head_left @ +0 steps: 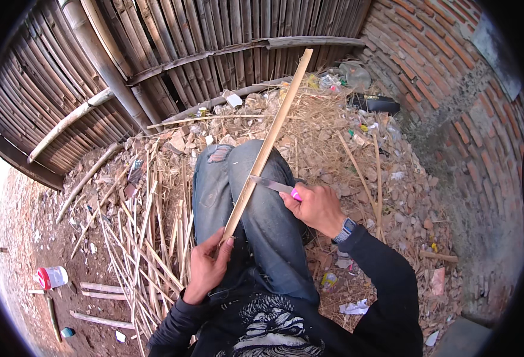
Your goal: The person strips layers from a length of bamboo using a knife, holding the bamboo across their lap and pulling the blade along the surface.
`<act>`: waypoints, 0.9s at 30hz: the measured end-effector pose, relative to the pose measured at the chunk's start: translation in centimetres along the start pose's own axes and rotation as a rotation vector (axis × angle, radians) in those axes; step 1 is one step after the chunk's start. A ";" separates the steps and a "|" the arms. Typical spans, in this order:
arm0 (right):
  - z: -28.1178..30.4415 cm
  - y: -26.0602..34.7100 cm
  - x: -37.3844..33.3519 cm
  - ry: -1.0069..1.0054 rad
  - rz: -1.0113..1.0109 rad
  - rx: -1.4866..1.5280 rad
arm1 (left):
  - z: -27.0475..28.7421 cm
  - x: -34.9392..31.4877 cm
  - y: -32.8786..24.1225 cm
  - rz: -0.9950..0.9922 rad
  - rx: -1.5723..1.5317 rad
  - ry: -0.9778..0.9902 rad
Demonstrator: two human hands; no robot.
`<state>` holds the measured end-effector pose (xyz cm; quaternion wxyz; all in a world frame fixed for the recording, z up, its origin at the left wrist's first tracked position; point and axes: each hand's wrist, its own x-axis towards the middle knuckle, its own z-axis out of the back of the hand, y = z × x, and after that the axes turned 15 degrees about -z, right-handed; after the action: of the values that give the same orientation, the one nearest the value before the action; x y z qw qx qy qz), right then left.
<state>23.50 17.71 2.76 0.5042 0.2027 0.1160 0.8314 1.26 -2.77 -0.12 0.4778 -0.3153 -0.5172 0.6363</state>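
At the near end of a pale bamboo strip (272, 134), the fingers of the left hand (207, 268) are clamped on the strip, with the thumb at its right side. Forward and right of them, the fingers of the right hand (318, 208) are wrapped around the pink handle of a knife (269, 184); its blade points left, and the tip meets the strip. Whether it bites into the material cannot be determined. Between the two sets of fingers, the strip slants across the worn jeans (214, 184) and extends well beyond the knees. Just behind the right fingers, a digital wristwatch (346, 229) is worn. Left of the left fingers lies a loose pile of narrow strips (146, 244); farther left stands a clear container (58, 276) with a red lid. Far ahead of both hands rises a bamboo wall (208, 41); well to their right, a brick wall (452, 101).
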 end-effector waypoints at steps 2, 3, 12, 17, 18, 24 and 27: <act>-0.5 -0.4 0.8 -0.003 0.003 -0.014 | 0.7 -0.9 0.7 0.019 -0.053 -0.028; -0.8 -0.8 1.4 -0.027 0.017 -0.014 | 1.1 -1.2 0.6 0.020 -0.053 -0.028; 1.3 -7.0 10.6 -0.195 -0.342 -0.134 | 6.3 -6.8 1.1 0.158 0.051 0.036; 5.2 -17.5 13.8 -0.411 -0.474 -0.102 | 9.1 -11.3 3.2 0.174 0.016 0.114; 5.2 -16.7 13.3 -0.402 -0.474 -0.107 | 9.0 -11.5 3.5 0.183 0.012 0.114; 4.8 -4.2 5.9 -0.095 -0.220 0.197 | 7.4 -9.6 3.3 0.194 0.076 0.057; 1.9 -1.5 0.4 -0.051 0.051 0.120 | 6.6 -8.9 4.3 0.082 0.066 0.034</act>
<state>25.36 18.69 3.94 0.4725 0.2566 0.1476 0.8301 -2.75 -13.50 -3.29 0.4701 -0.3313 -0.4742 0.6666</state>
